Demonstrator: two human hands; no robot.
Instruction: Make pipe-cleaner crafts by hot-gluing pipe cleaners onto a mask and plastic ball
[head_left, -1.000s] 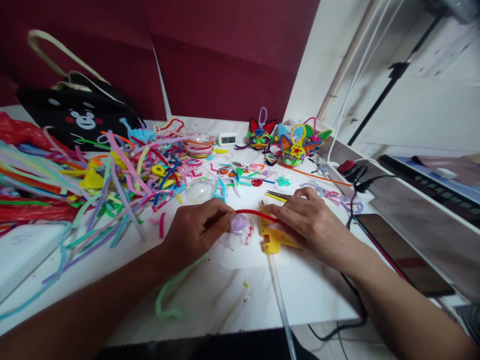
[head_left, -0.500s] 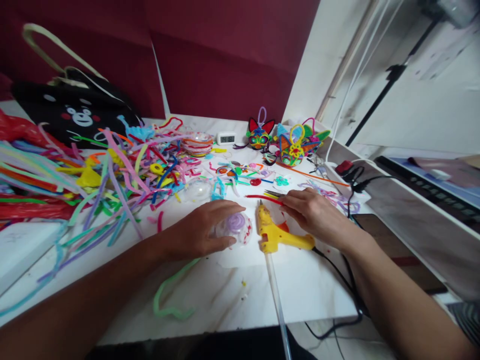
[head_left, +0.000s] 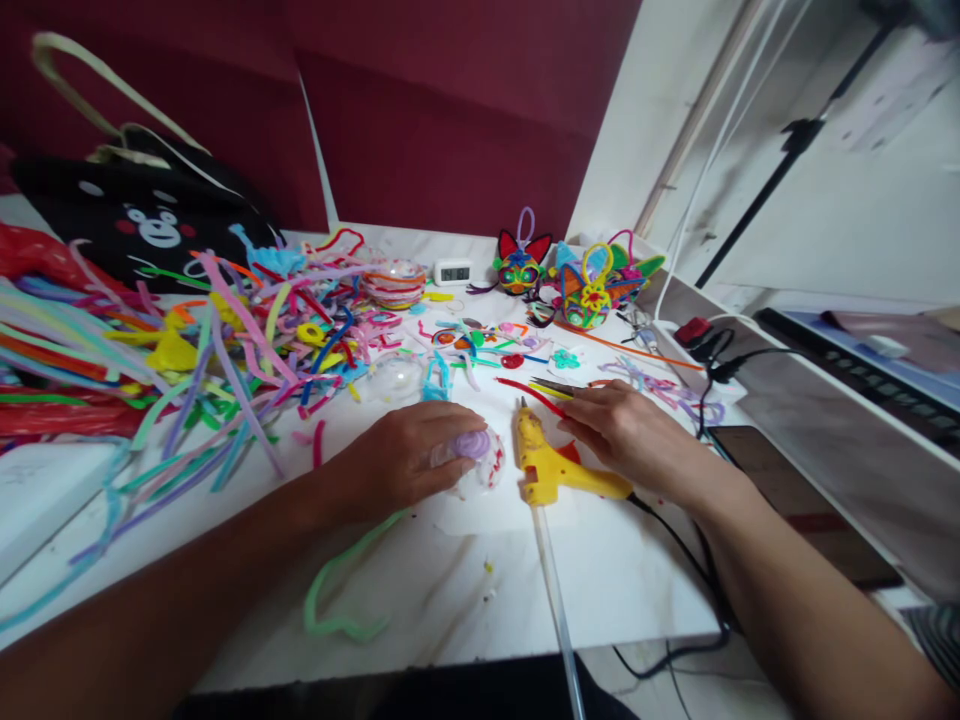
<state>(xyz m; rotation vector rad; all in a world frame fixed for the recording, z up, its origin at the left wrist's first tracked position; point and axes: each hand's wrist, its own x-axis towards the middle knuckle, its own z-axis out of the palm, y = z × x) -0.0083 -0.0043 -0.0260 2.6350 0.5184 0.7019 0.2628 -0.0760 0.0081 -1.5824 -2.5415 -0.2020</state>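
My left hand point(head_left: 409, 450) is closed around a lilac pipe-cleaner coil point(head_left: 471, 444) on top of a clear plastic ball point(head_left: 491, 468) with red specks. The ball rests on white paper. To its right, my right hand point(head_left: 615, 420) pinches a red pipe cleaner point(head_left: 529, 392), its free end pointing left. Dark pointed metal tips point(head_left: 551, 386) and a yellow strip show by those fingers; whether the hand holds them I cannot tell. Between the hands lies a yellow glue gun point(head_left: 541, 470), a clear glue stick point(head_left: 555, 600) jutting from its back end.
Loose pipe cleaners point(head_left: 217, 350) heap up on the left before a black bag point(head_left: 150, 220). Finished decorated balls point(head_left: 519, 268) and a small clock point(head_left: 454, 272) stand behind. A green pipe cleaner point(head_left: 330, 590) lies in front. A phone point(head_left: 802, 510) and the gun's cord point(head_left: 675, 535) are right.
My left fingers have closed in on the lilac coil. My right hand has shifted slightly right and away, and the red pipe cleaner's end has moved with it.
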